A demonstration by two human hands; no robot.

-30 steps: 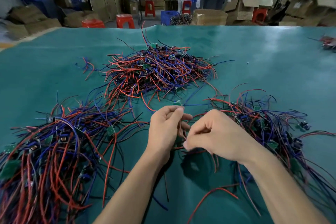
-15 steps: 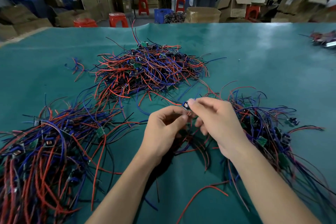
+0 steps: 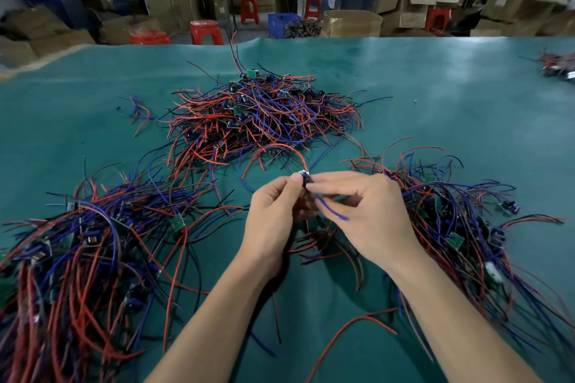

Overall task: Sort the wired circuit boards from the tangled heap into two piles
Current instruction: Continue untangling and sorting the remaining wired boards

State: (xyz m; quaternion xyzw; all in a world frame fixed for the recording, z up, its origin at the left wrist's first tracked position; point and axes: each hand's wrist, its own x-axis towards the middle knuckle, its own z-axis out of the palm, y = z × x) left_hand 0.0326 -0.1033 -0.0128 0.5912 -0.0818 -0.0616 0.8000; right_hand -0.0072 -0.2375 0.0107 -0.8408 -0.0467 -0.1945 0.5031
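Wired circuit board pinched at chest height between both hands, above the teal table cover. Left hand gripping it from below with thumb and forefinger closed on the small board; right hand nipping it from the other side, fingertips together on it, a blue lead trailing under the palm and a red lead looping up and away. Lifted higher than half a second ago, and now clear of the strands on the cover, where a second ago the fingers were low among them: likely one board freed and ready for assigning to a pile. Far heap of red and blue wire well apart ahead; left pile and right pile flanking the forearms. Which pile suits this board: cannot tell. No brand, label or legible writing anywhere; board markings too small, cartons behind blurred.
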